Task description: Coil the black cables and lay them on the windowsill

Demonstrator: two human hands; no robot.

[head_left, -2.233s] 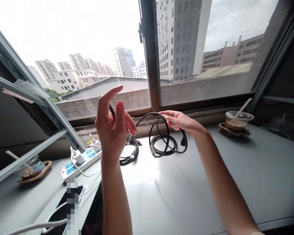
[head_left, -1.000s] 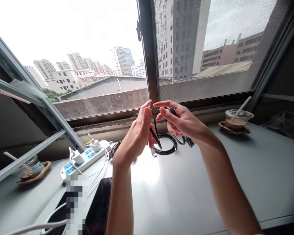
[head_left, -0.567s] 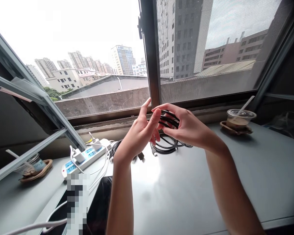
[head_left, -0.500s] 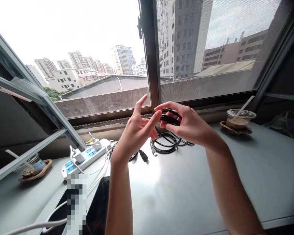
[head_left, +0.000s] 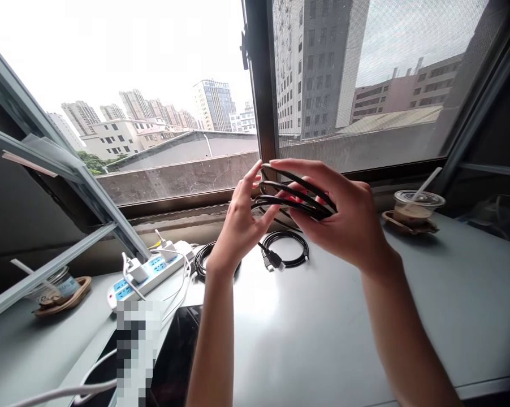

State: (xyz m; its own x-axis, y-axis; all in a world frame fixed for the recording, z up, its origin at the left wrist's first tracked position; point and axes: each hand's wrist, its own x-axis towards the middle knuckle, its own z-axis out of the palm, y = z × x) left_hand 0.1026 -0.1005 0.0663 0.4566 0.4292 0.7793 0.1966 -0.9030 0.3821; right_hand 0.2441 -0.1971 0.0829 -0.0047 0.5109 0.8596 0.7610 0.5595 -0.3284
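A black cable (head_left: 299, 195) hangs in loose loops in the air between my two hands, above the desk. My right hand (head_left: 344, 220) grips the bundled loops at their right side, thumb below and fingers over the top. At the left end of the loops, my left hand (head_left: 242, 217) has its thumb and fingers around the strands. One end of a cable, a wide flat plug (head_left: 273, 260) resembling HDMI, shows below the loops, by a coiled black cable (head_left: 308, 249) on the desk. A second coiled black cable (head_left: 201, 263) lies beside my left wrist, partly hidden by it.
A white power strip (head_left: 181, 249) with chargers and white cords stands at the left. A dark flat device (head_left: 176, 345) lies near my left forearm. Drink cups stand on both sides, the right cup (head_left: 416, 206) on a cardboard holder. Windows (head_left: 266, 113) rise behind the desk (head_left: 306, 333).
The loops have spread wider between my hands and my right hand has turned and risen slightly. My left hand has moved right and closed on the loops. The plug has swung right.
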